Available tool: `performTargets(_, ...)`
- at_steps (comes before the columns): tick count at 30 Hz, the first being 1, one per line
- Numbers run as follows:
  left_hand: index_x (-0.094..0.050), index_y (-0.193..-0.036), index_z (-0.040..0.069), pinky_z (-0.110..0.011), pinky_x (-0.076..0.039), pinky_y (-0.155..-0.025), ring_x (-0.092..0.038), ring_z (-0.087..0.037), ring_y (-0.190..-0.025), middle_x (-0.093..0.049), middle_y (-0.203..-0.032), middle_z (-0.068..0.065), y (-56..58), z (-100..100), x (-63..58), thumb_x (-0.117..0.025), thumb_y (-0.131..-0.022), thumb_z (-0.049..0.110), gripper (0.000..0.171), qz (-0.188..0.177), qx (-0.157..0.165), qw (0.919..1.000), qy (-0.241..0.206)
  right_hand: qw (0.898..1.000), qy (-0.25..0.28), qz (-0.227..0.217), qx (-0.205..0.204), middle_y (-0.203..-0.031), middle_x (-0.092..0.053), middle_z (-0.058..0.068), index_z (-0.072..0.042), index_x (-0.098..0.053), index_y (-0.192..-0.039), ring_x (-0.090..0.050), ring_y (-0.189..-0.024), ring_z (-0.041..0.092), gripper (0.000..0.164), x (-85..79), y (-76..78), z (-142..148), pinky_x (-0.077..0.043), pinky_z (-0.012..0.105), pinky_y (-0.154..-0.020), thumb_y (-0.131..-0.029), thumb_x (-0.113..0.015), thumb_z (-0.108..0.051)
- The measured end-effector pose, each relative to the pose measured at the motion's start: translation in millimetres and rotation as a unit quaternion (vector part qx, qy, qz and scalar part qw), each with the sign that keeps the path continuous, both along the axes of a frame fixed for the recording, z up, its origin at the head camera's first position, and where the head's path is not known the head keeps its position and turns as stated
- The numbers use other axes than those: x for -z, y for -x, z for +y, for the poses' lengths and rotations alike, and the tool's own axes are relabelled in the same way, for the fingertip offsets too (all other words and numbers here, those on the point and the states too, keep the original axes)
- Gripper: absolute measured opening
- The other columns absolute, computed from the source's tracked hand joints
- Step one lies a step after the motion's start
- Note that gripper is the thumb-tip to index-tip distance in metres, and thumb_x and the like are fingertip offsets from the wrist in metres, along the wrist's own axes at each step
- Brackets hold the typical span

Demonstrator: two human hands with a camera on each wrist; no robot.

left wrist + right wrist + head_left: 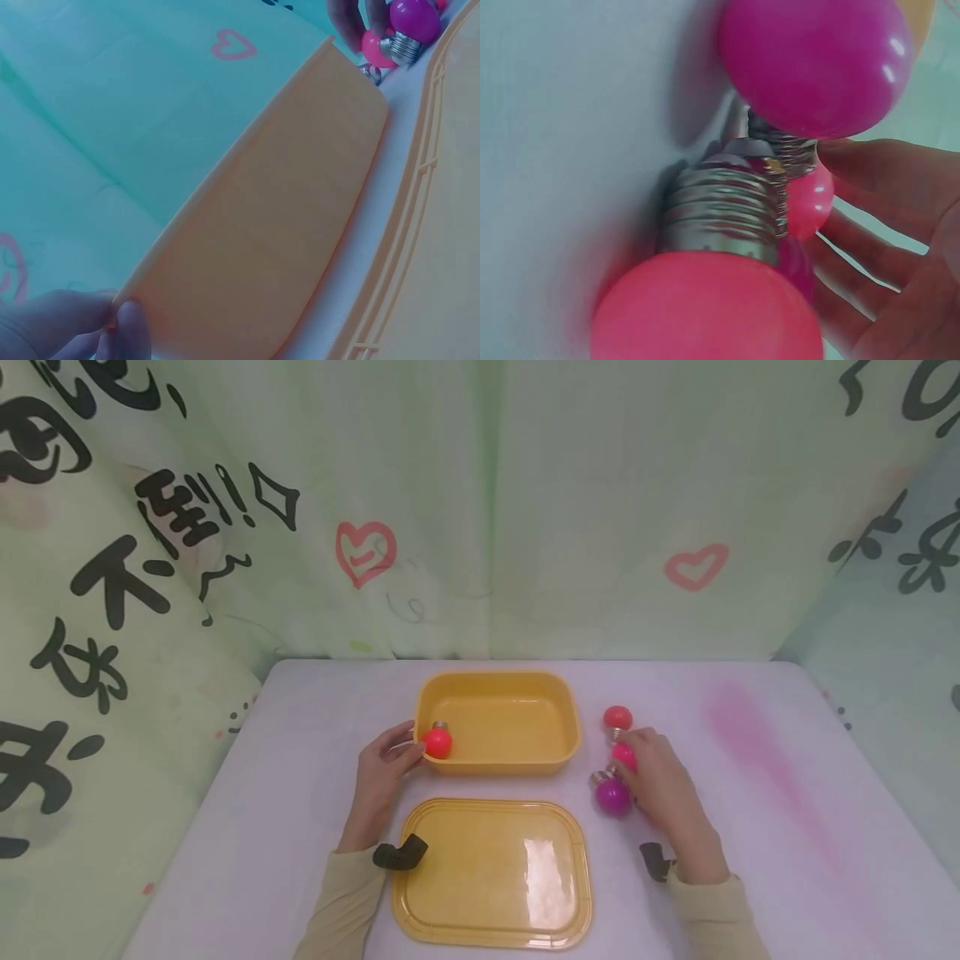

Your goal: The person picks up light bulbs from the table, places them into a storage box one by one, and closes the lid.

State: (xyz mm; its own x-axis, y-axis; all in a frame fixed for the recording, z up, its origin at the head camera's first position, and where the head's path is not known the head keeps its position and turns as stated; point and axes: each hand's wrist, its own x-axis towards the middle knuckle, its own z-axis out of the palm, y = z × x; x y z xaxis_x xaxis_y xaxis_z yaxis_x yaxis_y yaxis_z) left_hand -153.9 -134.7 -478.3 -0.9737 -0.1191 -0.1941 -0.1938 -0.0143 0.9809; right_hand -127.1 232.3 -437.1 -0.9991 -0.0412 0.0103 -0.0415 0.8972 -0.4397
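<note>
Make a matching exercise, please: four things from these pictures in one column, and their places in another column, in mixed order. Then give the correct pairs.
Things:
1. orange-red bulb
2. purple bulb
3. yellow lid
4. red bulb

Places:
A. flat on the table, nearest the person
B. inside the yellow box, at its left end
C. farthest of the bulbs right of the box
D. nearest of the bulbs right of the box

Pairs: 1-B, 2-D, 3-A, 4-C

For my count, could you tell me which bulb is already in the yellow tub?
The orange-red bulb, at the tub's left end by the left hand; the others lie outside, right.
</note>
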Motion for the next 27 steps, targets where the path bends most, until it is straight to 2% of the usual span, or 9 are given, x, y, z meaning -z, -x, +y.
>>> performTargets(8,-0.059,-0.134,0.015,-0.029,-0.057,-0.092,-0.064,-0.023,-0.112,-0.059,-0.130,-0.009,0.1,0.0,0.2,-0.073,-0.091,0.021,0.045,0.004,0.002,1.0000,-0.001,1.000,0.006,0.000,0.003,-0.123,-0.055,0.022,0.002,-0.057,-0.130,-0.053,-0.113,0.039,0.044,2.4,4.6,3.0,-0.049,0.056,-0.099,-0.090,-0.071,-0.010)
performTargets(14,-0.059,-0.134,0.015,-0.027,-0.057,-0.091,-0.064,-0.023,-0.111,-0.059,-0.129,-0.009,0.7,-0.5,0.6,-0.072,-0.091,0.020,0.045,0.006,0.003,0.9999,-0.009,1.000,0.014,-0.019,0.007,-0.125,-0.055,0.022,0.001,-0.055,-0.134,-0.055,-0.110,0.038,0.049,2.6,8.5,6.1,-0.049,0.056,-0.098,-0.091,-0.072,-0.015)
performTargets(19,-0.059,-0.134,0.015,-0.029,-0.056,-0.092,-0.064,-0.023,-0.112,-0.059,-0.130,-0.009,0.6,-0.8,1.3,-0.073,-0.091,0.021,0.045,0.004,0.001,1.0000,-0.004,0.999,0.029,-0.018,0.009,-0.125,-0.057,0.021,0.000,-0.056,-0.133,-0.057,-0.103,0.035,0.048,3.7,9.4,7.7,-0.053,0.052,-0.092,-0.090,-0.073,-0.015)
performTargets(27,-0.059,-0.134,0.017,-0.031,-0.055,-0.095,-0.064,-0.023,-0.113,-0.059,-0.131,-0.008,0.0,-1.0,0.5,-0.073,-0.091,0.023,0.046,-0.003,0.003,1.0000,0.007,0.998,0.055,-0.024,0.024,-0.122,-0.058,0.017,-0.004,-0.059,-0.129,-0.057,-0.102,0.031,0.043,7.4,10.3,9.6,-0.056,0.045,-0.082,-0.088,-0.074,-0.011)
